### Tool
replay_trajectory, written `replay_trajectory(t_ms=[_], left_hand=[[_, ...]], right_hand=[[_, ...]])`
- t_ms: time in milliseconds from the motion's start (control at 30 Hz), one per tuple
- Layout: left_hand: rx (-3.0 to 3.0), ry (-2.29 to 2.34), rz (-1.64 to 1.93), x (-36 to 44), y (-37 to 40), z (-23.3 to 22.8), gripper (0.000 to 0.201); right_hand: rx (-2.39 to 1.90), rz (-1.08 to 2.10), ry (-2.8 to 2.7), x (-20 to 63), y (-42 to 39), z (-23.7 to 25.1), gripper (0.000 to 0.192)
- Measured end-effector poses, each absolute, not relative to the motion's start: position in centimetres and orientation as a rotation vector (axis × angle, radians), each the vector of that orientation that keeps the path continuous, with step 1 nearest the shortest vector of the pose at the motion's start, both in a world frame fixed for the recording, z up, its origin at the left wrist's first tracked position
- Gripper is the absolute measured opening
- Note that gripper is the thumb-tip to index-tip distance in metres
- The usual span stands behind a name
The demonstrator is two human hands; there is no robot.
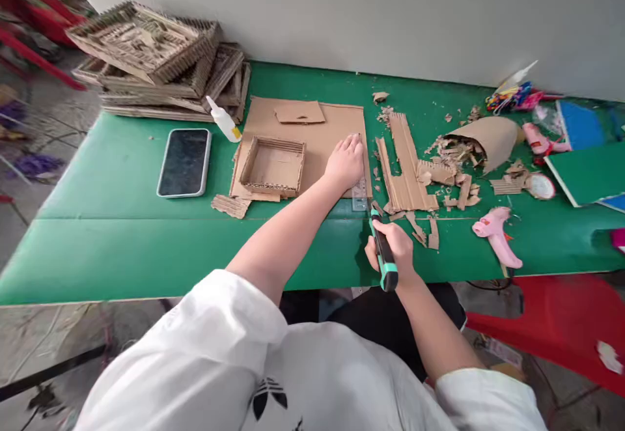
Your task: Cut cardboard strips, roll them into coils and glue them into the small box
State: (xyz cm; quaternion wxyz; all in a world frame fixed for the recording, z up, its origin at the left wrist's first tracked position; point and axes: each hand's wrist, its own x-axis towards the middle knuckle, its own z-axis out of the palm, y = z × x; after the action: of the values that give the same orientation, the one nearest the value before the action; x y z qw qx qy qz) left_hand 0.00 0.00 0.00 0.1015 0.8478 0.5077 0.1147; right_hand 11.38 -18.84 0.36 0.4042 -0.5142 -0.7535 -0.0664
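Note:
My left hand [347, 163] lies on a flat brown cardboard sheet [319, 148], its fingers pressing down on a clear ruler [359, 195] along the sheet's right edge. The hand covers much of the ruler. My right hand [398, 249] is wrapped round a black and teal utility knife [385, 255]. The knife's tip points away from me, close to the ruler's near end and the sheet's lower right corner; I cannot make out the blade clearly. On the sheet, left of my left hand, sits a shallow square cardboard box [273, 165]. A loose cardboard piece [300, 112] lies behind it.
Stacked cardboard frames [151, 60] stand back left, near a white glue bottle [223, 120] and a phone [184, 163]. Cardboard strips [407, 164] and scraps lie right of the sheet. Farther right are a paper cone [493, 138] and a pink glue gun [499, 236]. A wall runs behind.

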Motion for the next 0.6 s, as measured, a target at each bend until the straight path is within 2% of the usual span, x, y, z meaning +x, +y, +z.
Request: replay_trajectory(t_ms=[167,300,500,533,600], left_hand=[[2.507,1.517,0.34,0.1,-0.1,0.1,0.051],[2.526,1.523,0.359,0.1,-0.1,0.1,0.051],[2.544,1.526,0.359,0.0,0.0,-0.1,0.049],[2.548,1.526,0.362,0.0,0.0,-0.1,0.05],[2.56,1.526,0.368,-0.1,0.0,-0.2,0.049]], right_hand=[[-1.285,-0.159,-1.907,11.7,-17.6,2.2,0.023],[-1.351,-0.091,-1.701,13.1,-15.6,5.2,0.012],[-0.941,0.291,-1.338,15.2,-8.8,9.0,0.02],[-0.867,0.318,-1.281,15.1,-7.6,9.5,0.026],[-0.762,0.323,-1.159,14.5,-5.2,10.4,0.026]])
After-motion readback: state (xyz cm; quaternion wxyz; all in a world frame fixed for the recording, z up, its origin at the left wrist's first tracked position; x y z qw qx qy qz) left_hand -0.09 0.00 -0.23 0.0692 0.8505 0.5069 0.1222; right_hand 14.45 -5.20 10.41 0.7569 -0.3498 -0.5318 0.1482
